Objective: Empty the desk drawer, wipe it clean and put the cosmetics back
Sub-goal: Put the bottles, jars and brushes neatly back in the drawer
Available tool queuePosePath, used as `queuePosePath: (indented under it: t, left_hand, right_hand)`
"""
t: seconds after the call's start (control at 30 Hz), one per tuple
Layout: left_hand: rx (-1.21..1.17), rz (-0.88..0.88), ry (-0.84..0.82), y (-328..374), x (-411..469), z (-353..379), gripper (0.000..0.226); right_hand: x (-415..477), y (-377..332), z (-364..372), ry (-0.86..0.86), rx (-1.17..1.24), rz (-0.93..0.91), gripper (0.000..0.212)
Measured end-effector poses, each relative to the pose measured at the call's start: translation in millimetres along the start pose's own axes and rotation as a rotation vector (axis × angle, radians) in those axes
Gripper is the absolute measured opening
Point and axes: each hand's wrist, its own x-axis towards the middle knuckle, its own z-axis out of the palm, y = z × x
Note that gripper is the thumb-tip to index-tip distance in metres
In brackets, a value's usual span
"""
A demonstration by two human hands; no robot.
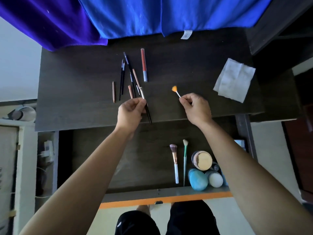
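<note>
The dark desk drawer (pixel 135 158) stands pulled open below the desk top (pixel 76 85). At its right end lie two make-up brushes (pixel 175 160), a gold-lidded jar (pixel 202 160), a teal sponge (pixel 198 179) and a white-capped bottle (pixel 215 179). My left hand (pixel 130 113) holds a black-handled brush (pixel 147 107) over the desk's front edge. My right hand (pixel 196 107) pinches a small orange fan brush (pixel 175 91). Several pencils and thin brushes (pixel 128 77) and a red tube (pixel 144 67) lie on the desk top.
A folded white wipe (pixel 235 80) lies at the right of the desk top. Blue and purple cloths (pixel 135 17) hang over the desk's far edge. The drawer's front has an orange rim (pixel 166 200). A shelf unit (pixel 10 158) stands on the left.
</note>
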Motion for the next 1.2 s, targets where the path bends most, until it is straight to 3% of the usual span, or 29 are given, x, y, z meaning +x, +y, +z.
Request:
queuePosePath:
  t: [0.17, 0.33, 0.7, 1.07, 1.2]
  left_hand:
    - [-0.006, 0.010, -0.110, -31, -31, -29, 0.007]
    - [0.045, -0.027, -0.183, -79, -61, -47, 0.020]
    - [0.305, -0.219, -0.168, -180, -86, -34, 0.016]
    - [0.490, -0.219, -0.148, -189, -79, 9, 0.016]
    - [0.428, -0.276, -0.182, -192, -79, 12, 0.021]
  right_hand:
    - [-65, 1, 14, -0.017, 0.279, 0.114, 0.014]
    - [-126, 6, 40, -0.078, 0.381, 0.187, 0.009]
    - [-178, 34, 86, -0.252, 0.129, 0.238, 0.020]
    - [-160, 50, 98, -0.296, -0.037, 0.246, 0.030]
    - [-162, 55, 94, -0.279, -0.089, 0.228, 0.033]
